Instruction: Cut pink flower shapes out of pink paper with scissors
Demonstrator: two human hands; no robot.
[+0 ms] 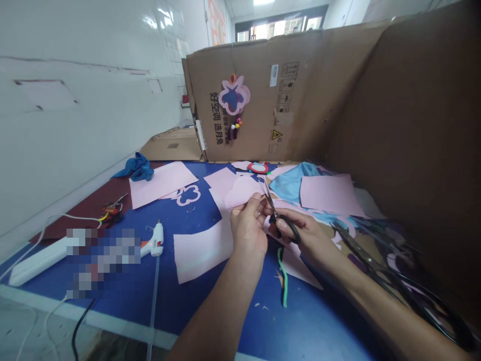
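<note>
My left hand (250, 223) is closed on a pink paper piece (243, 190) with a rounded, scalloped edge, held up over the table. In my right hand (296, 228) is a pair of scissors (275, 210) with black handles, its blades pointing up and away beside the paper's right edge. My fingers hide part of the paper and the lower blades. Beneath my hands lie loose pink sheets (205, 250). Near my right wrist, a green pipe cleaner (283, 281) rests on the blue table.
A white glue gun (156, 240) and a power strip (48, 255) with cords lie at left. Large scissors (370, 260) lie at right. A cardboard box (300, 110) walls the back and right, bearing a pink flower cutout (225, 103). Blue fabric (295, 183) lies behind my right hand.
</note>
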